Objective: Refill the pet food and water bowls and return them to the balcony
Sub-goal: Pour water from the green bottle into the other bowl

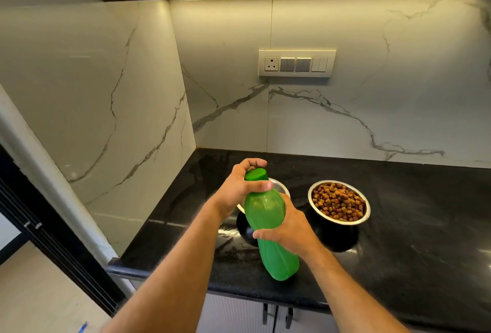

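A green plastic bottle [268, 215] stands tilted over the black counter [411, 239]. My right hand [289, 229] grips its body around the middle. My left hand [243, 184] curls around the green cap [256, 174] at the top. Behind the bottle sits a steel bowl [280, 186], mostly hidden by it and my left hand, so its contents cannot be seen. To the right stands a second steel bowl [339, 202] filled with brown pet kibble.
A marble-patterned wall rises behind and to the left of the counter, with a switch panel [297, 63] on the back wall. Dark cabinets hang overhead. Cabinet doors [268, 314] lie below the counter edge. A dark door frame [53, 239] is at the left.
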